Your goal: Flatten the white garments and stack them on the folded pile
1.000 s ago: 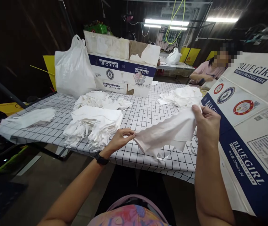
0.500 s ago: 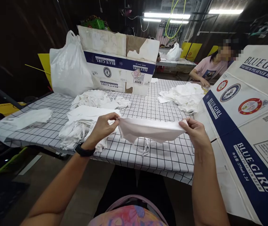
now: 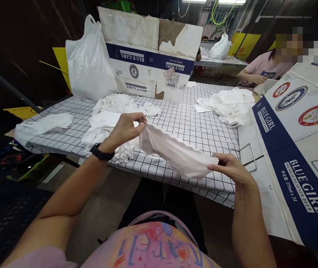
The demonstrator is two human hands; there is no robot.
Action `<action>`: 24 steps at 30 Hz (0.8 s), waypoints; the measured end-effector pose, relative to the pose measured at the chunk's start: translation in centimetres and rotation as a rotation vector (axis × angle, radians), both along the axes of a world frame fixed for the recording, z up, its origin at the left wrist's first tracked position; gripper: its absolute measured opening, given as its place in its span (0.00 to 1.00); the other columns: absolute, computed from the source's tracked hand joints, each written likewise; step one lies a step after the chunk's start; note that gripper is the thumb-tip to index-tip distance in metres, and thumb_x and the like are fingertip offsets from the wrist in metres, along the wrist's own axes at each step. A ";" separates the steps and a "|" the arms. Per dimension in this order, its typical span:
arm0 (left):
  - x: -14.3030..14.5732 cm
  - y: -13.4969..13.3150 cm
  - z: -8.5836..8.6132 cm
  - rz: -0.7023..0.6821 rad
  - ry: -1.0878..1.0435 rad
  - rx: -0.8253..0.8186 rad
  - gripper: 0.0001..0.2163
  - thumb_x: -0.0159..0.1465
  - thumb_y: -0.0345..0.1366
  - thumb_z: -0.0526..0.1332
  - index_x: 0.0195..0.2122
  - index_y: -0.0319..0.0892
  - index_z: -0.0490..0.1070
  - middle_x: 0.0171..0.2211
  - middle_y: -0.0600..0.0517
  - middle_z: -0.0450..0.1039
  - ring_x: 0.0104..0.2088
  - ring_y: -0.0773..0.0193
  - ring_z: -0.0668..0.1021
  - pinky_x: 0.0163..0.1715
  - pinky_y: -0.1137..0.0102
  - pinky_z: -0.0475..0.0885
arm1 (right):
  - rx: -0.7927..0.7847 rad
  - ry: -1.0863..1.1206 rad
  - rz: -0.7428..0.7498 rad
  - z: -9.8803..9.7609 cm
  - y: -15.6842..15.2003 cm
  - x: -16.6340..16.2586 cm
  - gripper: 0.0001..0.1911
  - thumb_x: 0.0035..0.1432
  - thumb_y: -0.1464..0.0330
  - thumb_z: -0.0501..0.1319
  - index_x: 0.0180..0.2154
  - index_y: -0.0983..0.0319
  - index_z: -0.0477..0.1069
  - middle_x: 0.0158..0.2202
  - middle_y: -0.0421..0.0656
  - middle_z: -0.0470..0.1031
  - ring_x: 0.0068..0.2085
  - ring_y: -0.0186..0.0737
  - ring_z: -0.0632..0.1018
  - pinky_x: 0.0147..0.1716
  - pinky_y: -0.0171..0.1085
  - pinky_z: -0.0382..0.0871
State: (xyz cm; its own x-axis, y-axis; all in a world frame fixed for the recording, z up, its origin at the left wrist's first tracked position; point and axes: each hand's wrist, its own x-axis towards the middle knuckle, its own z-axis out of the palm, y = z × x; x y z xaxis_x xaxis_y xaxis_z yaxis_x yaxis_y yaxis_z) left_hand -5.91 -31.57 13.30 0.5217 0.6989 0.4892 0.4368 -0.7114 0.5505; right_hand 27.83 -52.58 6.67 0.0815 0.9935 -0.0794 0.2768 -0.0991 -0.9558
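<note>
A white piece of fabric [image 3: 175, 152] is stretched between my two hands above the front edge of the checked table [image 3: 175, 111]. My left hand [image 3: 131, 128] pinches its upper left corner. Lower down, my right hand [image 3: 228, 167] grips the other end between thumb and fingers, so the piece slants down to the right. Behind and beside my left hand lies a heap of similar white pieces [image 3: 100, 130], with another white pile [image 3: 117, 104] just beyond it.
A flattened beer carton [image 3: 148, 67] stands across the back beside a full white plastic bag [image 3: 89, 70]. Another carton [image 3: 287, 141] leans along the right. More white fabric [image 3: 226, 104] lies at the right rear, near a co-worker's hand [image 3: 258, 79]. A single white piece [image 3: 50, 123] lies far left.
The fabric has gone from nearly level to slanting, its right end now lower. My left hand is higher, my right hand a little lower. The view has tilted down.
</note>
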 end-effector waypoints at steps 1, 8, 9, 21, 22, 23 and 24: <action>-0.2 -0.2 0.3 0.004 -0.010 0.002 0.08 0.58 0.32 0.56 0.30 0.40 0.75 0.29 0.53 0.78 0.33 0.64 0.77 0.32 0.72 0.67 | 0.007 -0.055 0.020 -0.1 -0.3 -0.1 0.21 0.48 0.51 0.76 0.25 0.61 0.77 0.25 0.40 0.71 0.28 0.36 0.69 0.26 0.35 0.64; -1.6 -0.5 1.8 -0.032 0.049 0.038 0.07 0.57 0.33 0.57 0.30 0.40 0.75 0.30 0.52 0.78 0.33 0.62 0.77 0.32 0.71 0.67 | 0.178 -0.554 -0.128 0.7 -2.2 -0.9 0.26 0.59 0.50 0.69 0.20 0.60 0.67 0.19 0.36 0.61 0.22 0.32 0.61 0.22 0.36 0.53; -1.8 -0.5 1.9 -0.032 0.064 0.056 0.07 0.56 0.33 0.57 0.30 0.40 0.75 0.29 0.52 0.78 0.32 0.63 0.76 0.31 0.71 0.66 | 0.228 -0.601 -0.172 0.9 -2.3 -1.1 0.24 0.60 0.50 0.68 0.22 0.60 0.69 0.20 0.37 0.65 0.23 0.34 0.64 0.23 0.36 0.57; -1.9 -1.2 1.4 0.102 0.068 0.142 0.08 0.56 0.32 0.57 0.28 0.39 0.76 0.27 0.52 0.77 0.26 0.66 0.72 0.30 0.71 0.66 | 0.514 -0.613 -0.612 2.4 -0.9 -3.1 0.05 0.56 0.67 0.65 0.34 0.56 0.81 0.32 0.41 0.82 0.34 0.46 0.83 0.41 0.45 0.77; -1.9 -1.2 1.4 0.112 0.061 0.134 0.08 0.56 0.32 0.57 0.28 0.39 0.76 0.27 0.52 0.78 0.27 0.66 0.73 0.31 0.70 0.66 | 0.494 -0.574 -0.620 2.4 -0.8 -3.0 0.05 0.54 0.68 0.65 0.34 0.57 0.81 0.31 0.40 0.82 0.34 0.45 0.82 0.41 0.44 0.77; -1.9 -1.3 1.5 0.117 0.044 0.119 0.08 0.56 0.31 0.58 0.27 0.39 0.77 0.27 0.52 0.78 0.28 0.65 0.74 0.32 0.70 0.68 | 0.474 -0.529 -0.625 2.4 -0.6 -2.9 0.06 0.53 0.68 0.66 0.33 0.57 0.82 0.30 0.40 0.82 0.34 0.45 0.82 0.41 0.43 0.76; -1.9 -1.3 1.6 0.112 0.017 0.094 0.07 0.55 0.31 0.58 0.27 0.39 0.77 0.27 0.52 0.78 0.29 0.64 0.76 0.34 0.70 0.69 | 0.463 -0.473 -0.630 2.5 -0.4 -2.8 0.06 0.51 0.69 0.66 0.33 0.58 0.82 0.30 0.39 0.82 0.33 0.44 0.82 0.40 0.42 0.76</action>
State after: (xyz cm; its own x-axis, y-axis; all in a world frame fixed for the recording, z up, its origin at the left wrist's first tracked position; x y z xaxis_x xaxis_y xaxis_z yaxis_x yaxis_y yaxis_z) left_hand -7.84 -32.83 14.92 0.4517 0.7044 0.5475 0.5249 -0.7061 0.4754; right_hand 25.04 -52.99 9.18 0.5420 0.6787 0.4956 0.6742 0.0008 -0.7385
